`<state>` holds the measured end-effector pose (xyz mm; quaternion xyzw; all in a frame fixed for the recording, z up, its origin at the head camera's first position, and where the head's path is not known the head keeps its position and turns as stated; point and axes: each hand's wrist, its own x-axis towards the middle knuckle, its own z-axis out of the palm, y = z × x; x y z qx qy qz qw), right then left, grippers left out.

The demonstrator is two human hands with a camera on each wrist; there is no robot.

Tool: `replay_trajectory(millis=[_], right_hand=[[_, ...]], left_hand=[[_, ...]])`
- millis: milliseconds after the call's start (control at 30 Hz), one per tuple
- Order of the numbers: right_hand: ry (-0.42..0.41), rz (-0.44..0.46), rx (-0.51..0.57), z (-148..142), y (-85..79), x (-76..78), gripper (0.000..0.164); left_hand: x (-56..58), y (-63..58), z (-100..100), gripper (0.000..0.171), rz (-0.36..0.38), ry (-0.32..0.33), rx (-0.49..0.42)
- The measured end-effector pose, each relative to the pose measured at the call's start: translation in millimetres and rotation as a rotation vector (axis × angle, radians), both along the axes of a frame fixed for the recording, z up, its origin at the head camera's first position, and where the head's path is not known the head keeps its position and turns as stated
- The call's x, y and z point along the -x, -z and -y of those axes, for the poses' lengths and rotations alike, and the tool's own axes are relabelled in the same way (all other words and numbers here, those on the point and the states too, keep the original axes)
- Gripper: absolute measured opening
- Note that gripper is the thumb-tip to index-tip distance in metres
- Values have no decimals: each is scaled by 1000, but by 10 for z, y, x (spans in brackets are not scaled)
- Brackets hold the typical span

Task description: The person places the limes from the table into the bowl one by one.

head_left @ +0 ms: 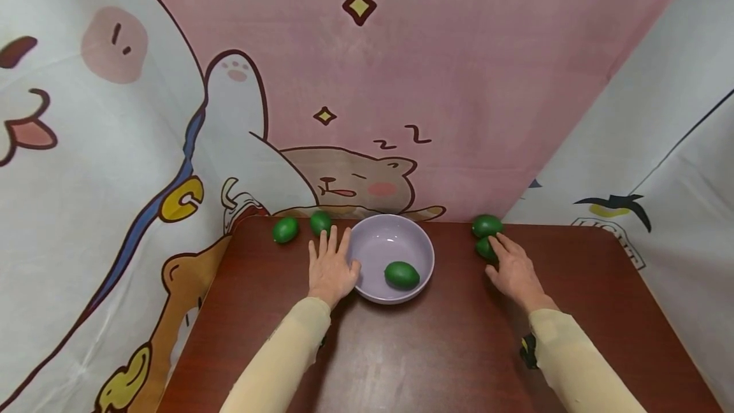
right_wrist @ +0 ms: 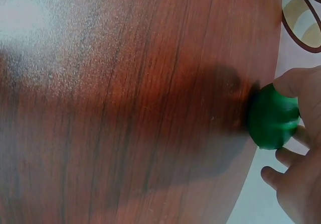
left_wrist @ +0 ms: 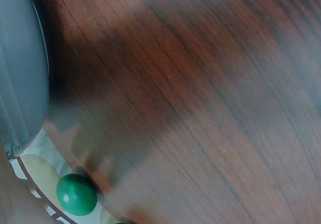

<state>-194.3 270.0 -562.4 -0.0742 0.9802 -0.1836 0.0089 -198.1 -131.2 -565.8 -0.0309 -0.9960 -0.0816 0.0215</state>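
**Pink cartoon backdrop (head_left: 447, 81), brown table (head_left: 395, 349), bowl (head_left: 373, 266) in the middle**

So I'm watching this person work both sides at once. The right hand (head_left: 517, 271) has the nearer right lime (head_left: 483, 248) between thumb and fingers; can't tell how firm the hold is. Seems a sensible way to take it, one side each, so something that round doesn't roll off. Just behind it, looking nearly touching, sits the farther right lime (head_left: 486, 224).

The left hand (head_left: 331, 271) holds nothing, fingers spread wide, thumb overlapping the bowl's rim. Can't say whether it's actually touching. My guess is it's flat like that because it's reaching for the inner left lime (head_left: 320, 222), just past the fingertips. The outer left lime (head_left: 285, 230) lies a bit farther out, near the table's back edge.

I reckon the bowl's central so either hand can get to it. It's lilac, wide and shallow-looking, with a single green lime (head_left: 402, 275) lying inside, toward the front right.
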Motion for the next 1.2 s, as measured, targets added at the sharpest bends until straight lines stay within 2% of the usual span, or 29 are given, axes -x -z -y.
replay_trajectory(millis=[167, 400, 700, 933, 1200], right_hand=[[-2, 9, -4, -20, -14, -2, 68], [16, 16, 1, -37, -32, -11, 67], [36, -54, -15, -38, -24, -36, 61], [69, -68, -27, -65, -12, -36, 53], [79, -19, -5, -76, -25, -35, 50]], left_hand=[[-1, -12, -2, 71, 26, -2, -1], [-7, -14, -6, 72, 25, 0, -5], [-11, -19, -3, 72, 28, -2, -4], [-16, -23, 7, 72, 20, 5, -13], [-16, -27, 3, 71, 15, 8, -1]])
